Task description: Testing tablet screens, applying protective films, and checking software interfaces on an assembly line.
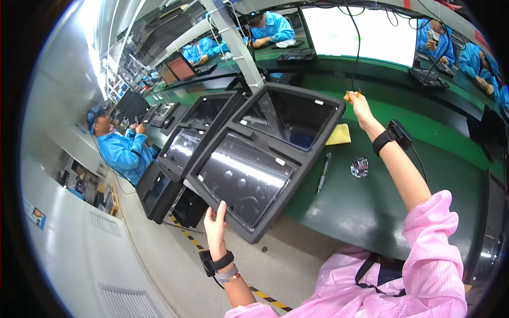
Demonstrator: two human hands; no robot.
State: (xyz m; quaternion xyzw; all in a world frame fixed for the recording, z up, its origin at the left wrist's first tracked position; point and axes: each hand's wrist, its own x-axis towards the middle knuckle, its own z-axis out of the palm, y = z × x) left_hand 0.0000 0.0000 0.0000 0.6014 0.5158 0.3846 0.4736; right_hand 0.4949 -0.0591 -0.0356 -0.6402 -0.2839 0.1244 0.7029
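My left hand (pixel 215 228) grips the near left edge of a black tray (pixel 253 233), its thumb on top. The tray lies tilted in view and has two compartments, each with a glossy dark screen panel; the nearer panel (pixel 244 175) shows bubble-like marks and a bright reflection, and the farther panel (pixel 289 116) has a white tab. Beyond the tray's right corner, my right hand (pixel 360 108) is closed in a pinch on a small amber strip (pixel 352 96). Whether that strip is tape or film I cannot tell.
On the green bench (pixel 371 212) lie a yellow cloth (pixel 339 134), a pen (pixel 323 174) and a shiny metal roll-like object (pixel 359 167). More black trays (pixel 204 111) stand to the left. Several co-workers in blue sit around; one person (pixel 119 146) is at left. A bright white panel (pixel 360 37) stands behind.
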